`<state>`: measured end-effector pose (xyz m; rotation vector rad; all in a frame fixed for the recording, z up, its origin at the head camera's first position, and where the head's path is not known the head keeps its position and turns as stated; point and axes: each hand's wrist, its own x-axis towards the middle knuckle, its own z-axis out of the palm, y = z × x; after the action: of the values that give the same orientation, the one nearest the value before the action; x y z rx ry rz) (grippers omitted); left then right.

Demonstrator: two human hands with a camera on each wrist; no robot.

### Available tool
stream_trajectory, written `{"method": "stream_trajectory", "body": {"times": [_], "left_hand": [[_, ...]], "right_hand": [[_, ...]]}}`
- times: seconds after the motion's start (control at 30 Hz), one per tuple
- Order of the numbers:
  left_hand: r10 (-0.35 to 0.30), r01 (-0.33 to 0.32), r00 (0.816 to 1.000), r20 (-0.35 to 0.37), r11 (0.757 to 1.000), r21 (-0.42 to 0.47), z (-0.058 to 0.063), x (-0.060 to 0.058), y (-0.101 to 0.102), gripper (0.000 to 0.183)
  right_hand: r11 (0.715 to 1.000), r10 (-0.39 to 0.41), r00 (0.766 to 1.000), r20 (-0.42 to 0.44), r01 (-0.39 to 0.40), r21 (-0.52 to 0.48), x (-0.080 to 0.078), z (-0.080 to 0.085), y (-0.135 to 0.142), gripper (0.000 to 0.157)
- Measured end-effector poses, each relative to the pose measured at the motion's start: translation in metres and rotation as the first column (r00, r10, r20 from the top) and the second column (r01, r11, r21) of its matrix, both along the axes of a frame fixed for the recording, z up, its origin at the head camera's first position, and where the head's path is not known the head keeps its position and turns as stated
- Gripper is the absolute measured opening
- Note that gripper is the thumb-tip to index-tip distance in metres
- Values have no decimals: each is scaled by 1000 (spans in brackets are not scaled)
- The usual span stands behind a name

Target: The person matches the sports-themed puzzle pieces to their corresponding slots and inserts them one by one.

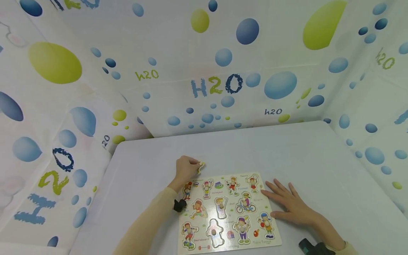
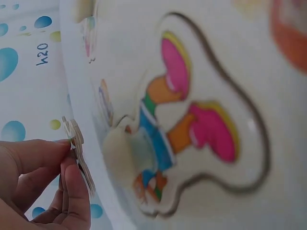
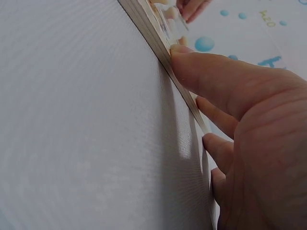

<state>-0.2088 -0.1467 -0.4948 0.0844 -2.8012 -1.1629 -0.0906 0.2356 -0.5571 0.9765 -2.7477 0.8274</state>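
A wooden puzzle board [image 1: 223, 212] with sports figures lies on the table. Past its far left corner, my left hand [image 1: 186, 168] pinches a thin puzzle piece [image 1: 201, 167] between thumb and fingers. The left wrist view shows that puzzle piece [image 2: 79, 153] nearly edge-on, so its picture is hidden. One cutout [image 1: 215, 232] in the board's front row has no figure in it. Fingers spread, my right hand [image 1: 291, 203] rests at the board's right edge. In the right wrist view the thumb [image 3: 192, 67] touches the board's side [image 3: 153, 43].
The white table [image 1: 153, 156] carries the board near its front. Behind and to both sides hangs a white curtain [image 1: 178, 42] with blue and green drops and H2O lettering. Knobbed figures such as the cyclist [image 1: 245, 203] sit in the board. Black cameras [image 1: 180, 205] are strapped to the wrists.
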Motion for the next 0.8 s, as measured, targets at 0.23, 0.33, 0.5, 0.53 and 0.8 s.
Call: {"method": "stream_trajectory", "body": {"times": [0.23,0.33,0.5,0.53,0.8], "left_hand": [[-60,60,998,3,998,-8,15,15,-8,8],[-87,87,996,-10,995,-50,19,21,-11,8],[-142,139,989,-32,987,-82,23,32,-15,6],[-152,149,988,-35,986,-81,24,35,-16,6],[-243,232,966,-85,965,-126,33,53,-22,5]], "right_hand": [[1000,-4,1000,2,4,-8,2,1,-1,67],[1000,-3,1000,-4,2,-10,4,0,-1,68],[1000,1,1000,-7,-2,-11,6,0,-3,68],[1000,0,1000,-7,0,-10,7,1,-3,68],[1000,-5,1000,5,5,-18,10,0,-5,67]]}}
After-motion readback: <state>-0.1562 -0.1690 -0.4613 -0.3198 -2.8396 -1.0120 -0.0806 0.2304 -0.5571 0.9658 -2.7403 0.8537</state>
